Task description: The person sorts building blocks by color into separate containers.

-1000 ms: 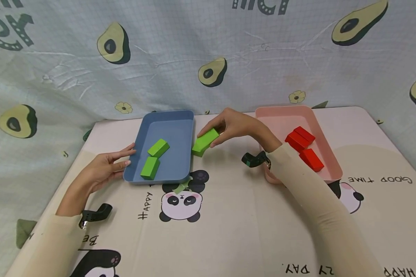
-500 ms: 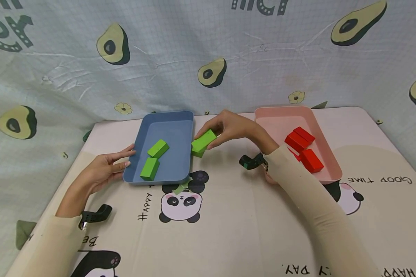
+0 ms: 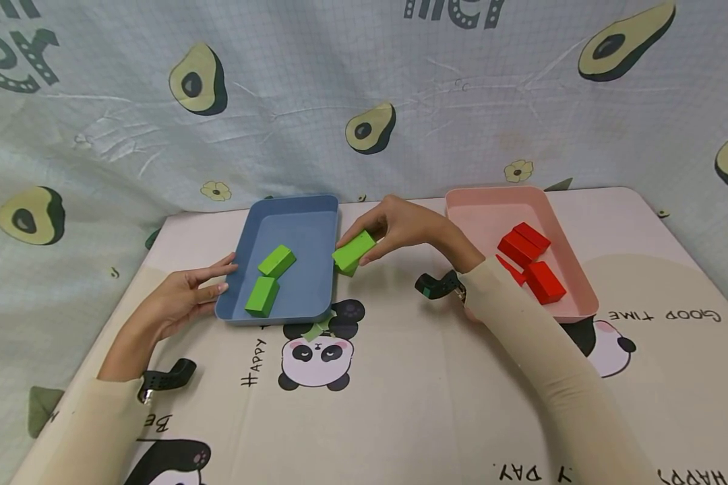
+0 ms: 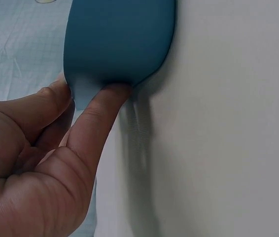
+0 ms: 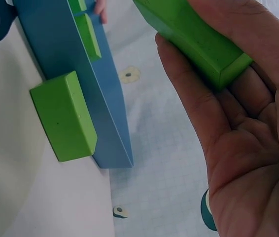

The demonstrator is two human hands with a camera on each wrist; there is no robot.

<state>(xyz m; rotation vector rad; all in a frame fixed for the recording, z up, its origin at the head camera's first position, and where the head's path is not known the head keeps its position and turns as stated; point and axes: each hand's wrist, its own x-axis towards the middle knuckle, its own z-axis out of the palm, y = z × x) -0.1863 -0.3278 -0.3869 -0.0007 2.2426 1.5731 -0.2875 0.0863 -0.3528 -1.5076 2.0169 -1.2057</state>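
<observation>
My right hand (image 3: 400, 222) pinches a green block (image 3: 356, 249) between thumb and fingers, just off the right wall of the blue tray (image 3: 303, 225). In the right wrist view the held block (image 5: 193, 39) is tilted, clear of the table. Below it, another green block (image 5: 63, 118) stands on the table against the tray's outer wall. Two green blocks (image 3: 263, 296) lie inside the tray. My left hand (image 3: 178, 296) rests its extended fingertips on the tray's left side. In the left wrist view a finger of the left hand (image 4: 46, 153) presses the tray wall (image 4: 120, 44).
At the right a pink tray (image 3: 485, 209) holds several red blocks (image 3: 544, 281), partly hidden by my right forearm. A printed cloth (image 3: 412, 377) with pandas covers the table. An avocado-print curtain (image 3: 291, 87) hangs behind the far edge.
My right hand has shifted slightly left with the green block, closer to the blue tray. More of a red block shows beside my right forearm. My left hand stays put.
</observation>
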